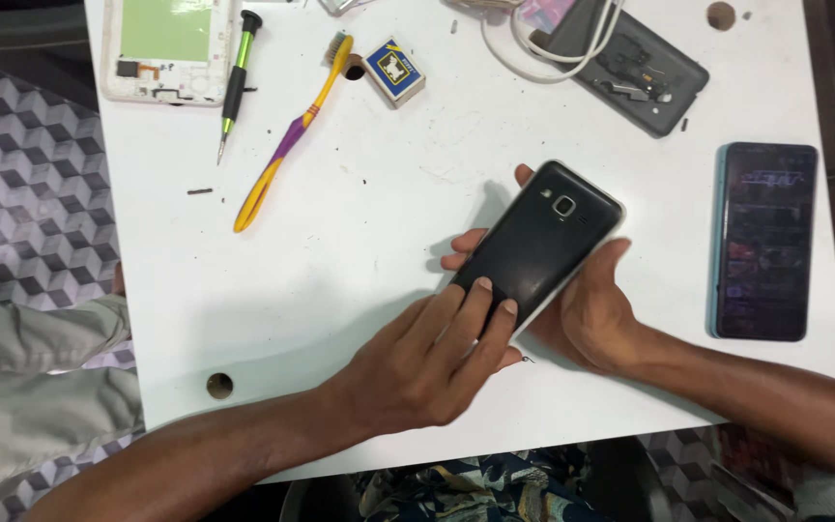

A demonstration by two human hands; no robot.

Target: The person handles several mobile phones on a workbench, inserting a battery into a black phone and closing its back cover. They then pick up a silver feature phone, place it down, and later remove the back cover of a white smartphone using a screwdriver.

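A black phone (541, 237) is held back side up, camera lens showing, above the white table (340, 242). My right hand (587, 309) cradles it from beneath, with fingertips showing at its left and upper edges. My left hand (427, 362) lies over its lower end, fingers pressing flat on the back cover.
A second dark phone (763, 240) lies at the right edge. At the back are a dark grey phone shell (645, 72) with a white cable (533, 58), a small blue and yellow box (394, 70), a yellow and purple toothbrush (292, 135), a green screwdriver (237, 82) and a white phone frame (166, 48).
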